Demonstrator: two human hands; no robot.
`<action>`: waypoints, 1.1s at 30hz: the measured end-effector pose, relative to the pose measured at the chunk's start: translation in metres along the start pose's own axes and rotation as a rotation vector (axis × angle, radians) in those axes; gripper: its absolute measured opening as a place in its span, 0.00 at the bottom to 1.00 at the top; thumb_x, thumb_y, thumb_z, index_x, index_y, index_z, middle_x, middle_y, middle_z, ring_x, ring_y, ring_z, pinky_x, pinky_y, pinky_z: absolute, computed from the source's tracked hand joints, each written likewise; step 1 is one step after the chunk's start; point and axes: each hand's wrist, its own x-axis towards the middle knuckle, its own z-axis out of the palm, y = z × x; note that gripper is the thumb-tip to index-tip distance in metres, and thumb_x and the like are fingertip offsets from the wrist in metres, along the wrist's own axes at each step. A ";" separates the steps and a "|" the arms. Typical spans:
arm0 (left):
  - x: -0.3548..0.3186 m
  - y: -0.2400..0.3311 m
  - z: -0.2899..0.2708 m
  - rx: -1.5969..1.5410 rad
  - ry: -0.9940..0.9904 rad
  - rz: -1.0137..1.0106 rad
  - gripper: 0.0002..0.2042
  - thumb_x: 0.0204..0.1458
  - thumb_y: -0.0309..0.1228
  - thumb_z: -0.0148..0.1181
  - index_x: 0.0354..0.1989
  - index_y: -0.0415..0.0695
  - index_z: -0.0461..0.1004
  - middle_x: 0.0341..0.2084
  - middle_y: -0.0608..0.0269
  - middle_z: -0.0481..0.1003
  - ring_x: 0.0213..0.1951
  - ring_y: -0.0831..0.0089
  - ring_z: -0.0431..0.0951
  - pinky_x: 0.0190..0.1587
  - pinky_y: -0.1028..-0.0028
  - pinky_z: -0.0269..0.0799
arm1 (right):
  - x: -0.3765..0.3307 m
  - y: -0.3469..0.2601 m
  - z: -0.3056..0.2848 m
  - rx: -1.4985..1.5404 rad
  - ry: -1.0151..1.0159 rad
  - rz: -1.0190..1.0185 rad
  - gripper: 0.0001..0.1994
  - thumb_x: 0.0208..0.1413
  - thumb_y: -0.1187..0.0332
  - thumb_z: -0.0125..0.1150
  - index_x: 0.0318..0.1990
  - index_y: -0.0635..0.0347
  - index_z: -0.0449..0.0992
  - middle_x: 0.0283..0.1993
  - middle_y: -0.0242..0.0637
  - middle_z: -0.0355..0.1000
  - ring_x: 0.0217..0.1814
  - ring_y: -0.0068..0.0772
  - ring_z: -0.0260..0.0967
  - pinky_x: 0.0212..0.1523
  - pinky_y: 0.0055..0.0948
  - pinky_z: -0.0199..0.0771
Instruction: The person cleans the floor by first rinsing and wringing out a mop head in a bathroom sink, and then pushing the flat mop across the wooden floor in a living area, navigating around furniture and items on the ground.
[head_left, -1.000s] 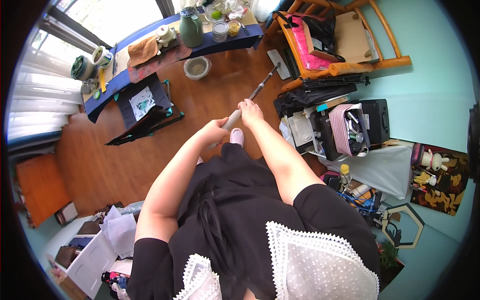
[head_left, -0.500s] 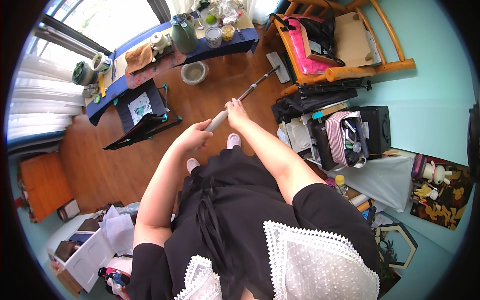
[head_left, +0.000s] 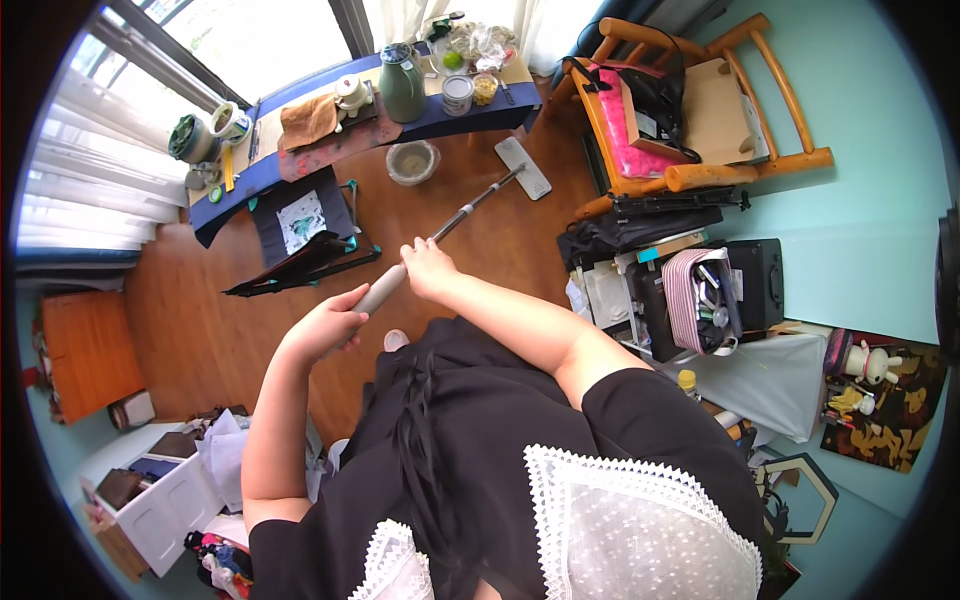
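Observation:
A flat mop (head_left: 380,290) slants from lower left to upper right, its thick grey grip towards me. My left hand (head_left: 332,322) is closed around the end of that grip. Further up, where the grip meets the thin metal pole, my right hand (head_left: 428,268) wraps the handle. The rectangular pale mop head (head_left: 523,168) lies flat on the wooden floor (head_left: 200,340), between the low table and the wooden chair. One pale pink slipper (head_left: 396,340) shows beside the hem of my black dress.
A whitish tub (head_left: 412,162) stands on the floor near the low blue-covered table (head_left: 438,124). A dark folding chair (head_left: 300,235) is at left. To the right are a loaded wooden chair (head_left: 715,175) and a striped basket (head_left: 685,300). White drawers (head_left: 165,505) sit lower left.
Both hands have drawn the mop left and towards me. Its head slid away from the wooden chair to more open floor and turned. The second slipper has gone out of sight.

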 end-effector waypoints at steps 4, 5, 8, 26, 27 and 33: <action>0.000 -0.005 -0.003 -0.041 -0.018 -0.032 0.28 0.54 0.25 0.49 0.66 0.48 0.53 0.27 0.71 0.68 0.22 0.83 0.67 0.24 0.81 0.66 | 0.000 0.001 0.012 -0.054 0.094 -0.039 0.10 0.54 0.69 0.52 0.42 0.61 0.67 0.47 0.49 0.64 0.54 0.49 0.62 0.51 0.42 0.69; 0.004 -0.006 0.000 -0.055 -0.020 -0.040 0.28 0.54 0.25 0.49 0.66 0.47 0.53 0.27 0.71 0.68 0.23 0.83 0.67 0.24 0.81 0.66 | -0.001 0.007 0.014 -0.057 0.126 -0.056 0.09 0.53 0.68 0.52 0.41 0.60 0.68 0.45 0.48 0.64 0.53 0.48 0.63 0.49 0.42 0.70; 0.032 -0.004 0.016 -0.065 -0.052 -0.003 0.28 0.55 0.25 0.49 0.66 0.47 0.53 0.26 0.71 0.68 0.22 0.83 0.67 0.22 0.80 0.66 | 0.003 0.036 0.000 -0.020 0.010 -0.030 0.11 0.55 0.67 0.51 0.44 0.60 0.67 0.50 0.51 0.63 0.60 0.51 0.59 0.54 0.43 0.67; 0.139 0.038 0.083 -0.213 -0.006 -0.030 0.28 0.56 0.26 0.49 0.66 0.49 0.53 0.38 0.69 0.72 0.24 0.82 0.67 0.23 0.82 0.67 | 0.046 0.169 -0.005 0.134 0.159 0.140 0.07 0.58 0.69 0.46 0.40 0.58 0.67 0.65 0.57 0.51 0.70 0.59 0.43 0.67 0.41 0.50; 0.135 0.036 0.080 -0.215 -0.005 -0.031 0.28 0.56 0.26 0.49 0.66 0.49 0.53 0.38 0.69 0.72 0.24 0.82 0.67 0.23 0.82 0.67 | 0.046 0.163 -0.003 0.135 0.149 0.133 0.07 0.55 0.71 0.49 0.41 0.58 0.67 0.65 0.56 0.51 0.70 0.59 0.43 0.67 0.41 0.51; 0.084 0.020 0.045 -0.199 0.015 -0.065 0.27 0.56 0.27 0.49 0.65 0.49 0.55 0.36 0.70 0.71 0.24 0.83 0.67 0.23 0.82 0.67 | 0.040 0.103 0.003 0.062 0.111 0.037 0.09 0.52 0.72 0.54 0.41 0.58 0.68 0.57 0.54 0.59 0.67 0.60 0.48 0.63 0.43 0.58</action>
